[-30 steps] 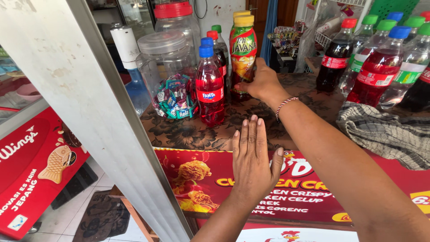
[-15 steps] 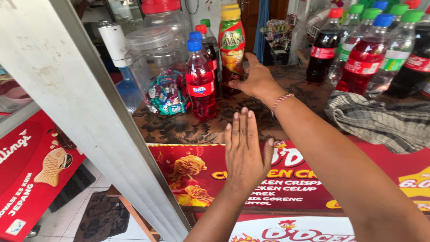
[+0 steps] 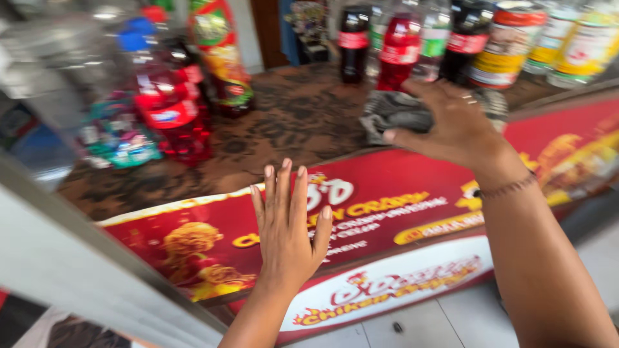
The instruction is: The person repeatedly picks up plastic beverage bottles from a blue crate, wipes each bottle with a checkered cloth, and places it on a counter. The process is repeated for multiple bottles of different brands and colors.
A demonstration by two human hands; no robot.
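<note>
Head view: right hand [image 3: 454, 122] left bottle, now over grey cloth [image 3: 394, 111].

the left hand [image 3: 287, 222] is raised flat, back toward the camera, fingers straight and close together pointing up, thumb slightly apart, holding nothing. the right arm stretches forward from the lower right; the right hand [image 3: 451, 122] is palm down, fingers curled loosely, thumb pointing left, a thin bracelet on its wrist.

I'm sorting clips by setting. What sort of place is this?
Probably a small roadside shop or snack stall: rows of soft-drink bottles stand on the counter, a jar of wrapped sweets sits beside them, and a red fried-chicken banner hangs across the front.
</note>
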